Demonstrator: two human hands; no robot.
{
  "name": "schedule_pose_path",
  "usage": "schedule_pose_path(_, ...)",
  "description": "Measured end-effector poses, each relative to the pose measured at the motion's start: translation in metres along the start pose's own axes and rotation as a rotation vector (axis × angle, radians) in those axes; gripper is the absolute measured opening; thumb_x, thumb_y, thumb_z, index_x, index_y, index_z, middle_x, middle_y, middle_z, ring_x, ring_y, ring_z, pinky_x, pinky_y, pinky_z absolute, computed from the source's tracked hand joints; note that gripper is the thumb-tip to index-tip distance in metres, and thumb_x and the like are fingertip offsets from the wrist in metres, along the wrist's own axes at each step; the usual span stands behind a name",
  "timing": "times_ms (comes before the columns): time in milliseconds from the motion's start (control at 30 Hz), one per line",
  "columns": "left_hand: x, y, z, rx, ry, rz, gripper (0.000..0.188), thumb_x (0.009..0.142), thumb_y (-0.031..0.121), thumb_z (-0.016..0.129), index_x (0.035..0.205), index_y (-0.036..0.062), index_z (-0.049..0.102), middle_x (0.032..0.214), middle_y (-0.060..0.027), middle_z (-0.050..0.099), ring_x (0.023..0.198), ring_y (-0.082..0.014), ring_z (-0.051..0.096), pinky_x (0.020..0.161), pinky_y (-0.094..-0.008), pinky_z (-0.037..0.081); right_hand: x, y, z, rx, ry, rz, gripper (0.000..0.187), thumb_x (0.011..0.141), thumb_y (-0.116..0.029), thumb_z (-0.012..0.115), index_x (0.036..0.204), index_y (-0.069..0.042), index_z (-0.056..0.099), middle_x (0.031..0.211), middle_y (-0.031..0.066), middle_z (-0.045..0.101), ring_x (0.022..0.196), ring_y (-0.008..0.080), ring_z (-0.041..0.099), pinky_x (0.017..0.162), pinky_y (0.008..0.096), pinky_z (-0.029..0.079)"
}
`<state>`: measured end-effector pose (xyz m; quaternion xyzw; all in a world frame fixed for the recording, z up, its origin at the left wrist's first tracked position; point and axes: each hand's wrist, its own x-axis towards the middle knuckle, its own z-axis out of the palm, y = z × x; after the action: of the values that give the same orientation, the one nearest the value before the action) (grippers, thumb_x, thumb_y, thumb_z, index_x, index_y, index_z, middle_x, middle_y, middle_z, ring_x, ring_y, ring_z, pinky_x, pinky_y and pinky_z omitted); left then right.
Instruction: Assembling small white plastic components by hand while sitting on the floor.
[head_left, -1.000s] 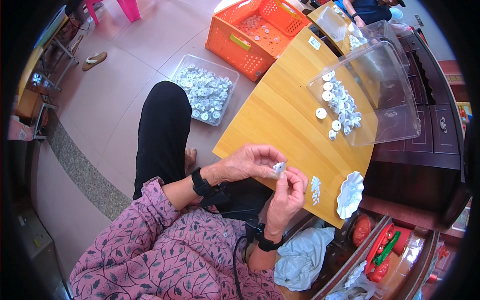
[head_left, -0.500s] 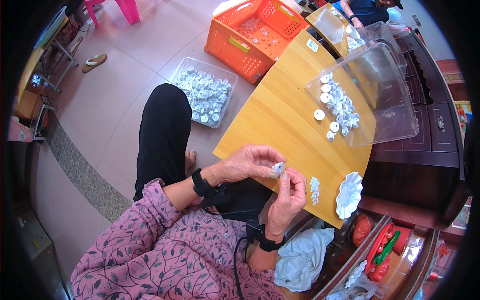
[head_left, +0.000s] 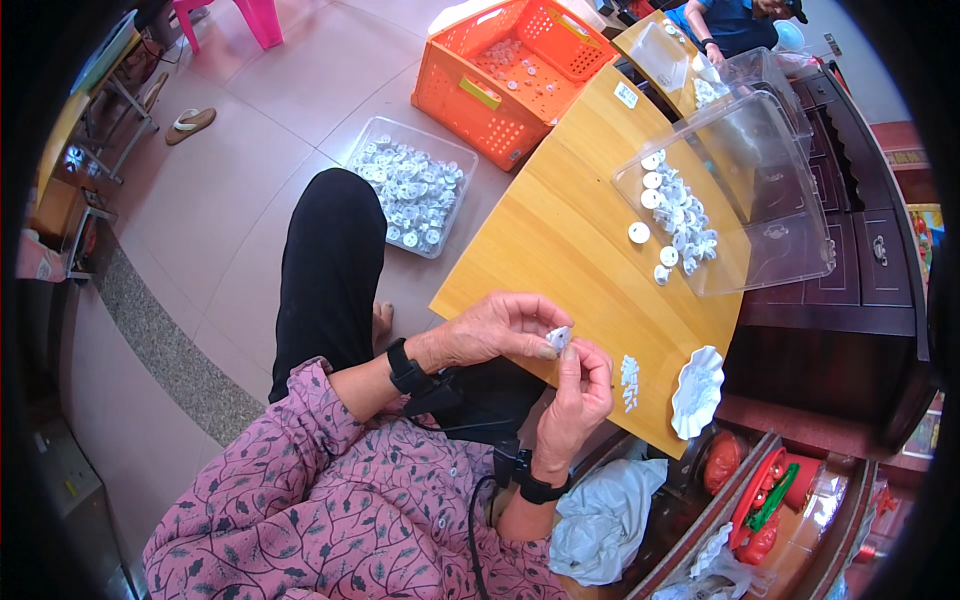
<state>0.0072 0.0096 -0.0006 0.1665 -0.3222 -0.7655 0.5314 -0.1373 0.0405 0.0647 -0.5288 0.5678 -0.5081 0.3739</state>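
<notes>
Between thumb and fingers, my left hand (head_left: 497,326) grips a small white plastic part (head_left: 559,338) just over the table's near edge. My right hand (head_left: 577,392) pinches at the lower right side of that same part; whether a tiny piece sits between those fingertips is hidden. To the right of my hands, several slim white pegs (head_left: 629,382) lie in a small group on the wooden table (head_left: 540,230). A scalloped white dish (head_left: 697,393) stands beside them. Farther off, a heap of round white plastic parts (head_left: 683,222) spills from a tipped clear plastic bin (head_left: 785,240).
A clear tray (head_left: 462,195) full of white parts sits on the floor past my knee. Behind it stands an orange crate (head_left: 490,125). A dark cabinet (head_left: 840,260) borders the table; an open drawer (head_left: 800,520) lies at lower right. Another person (head_left: 735,25) works at the far end.
The white part has turned slightly in my fingertips. Both hands stay in almost the same place, and the view has shifted very little.
</notes>
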Motion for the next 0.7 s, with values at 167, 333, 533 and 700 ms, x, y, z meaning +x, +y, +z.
schedule_pose_path(167, 0.0006, -0.0018, -0.0007, 0.009, -0.01, -0.004, 0.037, 0.09, 0.003, 0.072, 0.125, -0.0001, 0.061, 0.115, -0.0047, 0.065, 0.107, -0.0118, 0.063, 0.097, -0.0276, 0.051, -0.0007, 0.0044, -0.0011, -0.087, -0.014, -0.072, 0.008, 0.093, -0.004, 0.067, 0.09, 0.002, 0.062, 0.103, 0.01, 0.061, 0.096, 0.0194, 0.059, 0.088, 0.0317, 0.048)
schedule_pose_path(333, 0.0009, -0.0036, -0.0015, 0.021, -0.02, -0.003, 0.038, 0.09, 0.003, 0.072, 0.126, -0.0006, 0.06, 0.115, -0.0049, 0.066, 0.107, -0.0118, 0.063, 0.097, -0.0276, 0.051, -0.0023, 0.0025, 0.0013, -0.344, 0.008, -0.223, 0.008, 0.092, -0.004, 0.067, 0.089, 0.0, 0.06, 0.102, 0.0135, 0.061, 0.095, 0.0266, 0.06, 0.089, 0.0372, 0.048)
schedule_pose_path(533, 0.0003, -0.0038, -0.0026, 0.051, -0.014, -0.005, 0.038, 0.09, 0.004, 0.072, 0.126, -0.0014, 0.06, 0.115, -0.0053, 0.066, 0.107, -0.0122, 0.063, 0.098, -0.0282, 0.052, -0.0033, 0.0035, 0.0013, -0.33, 0.006, -0.228, 0.008, 0.093, -0.004, 0.066, 0.09, 0.0, 0.059, 0.101, 0.013, 0.06, 0.096, 0.0265, 0.06, 0.089, 0.0375, 0.048)
schedule_pose_path(700, 0.0002, -0.0035, -0.0021, 0.037, -0.009, -0.021, 0.038, 0.09, 0.004, 0.072, 0.125, -0.0015, 0.06, 0.116, -0.0056, 0.066, 0.108, -0.0126, 0.063, 0.098, -0.0283, 0.052, -0.0054, 0.0036, 0.0014, -0.323, 0.003, -0.239, 0.007, 0.093, -0.004, 0.065, 0.09, 0.0, 0.06, 0.102, 0.0118, 0.06, 0.097, 0.0244, 0.059, 0.09, 0.0357, 0.047)
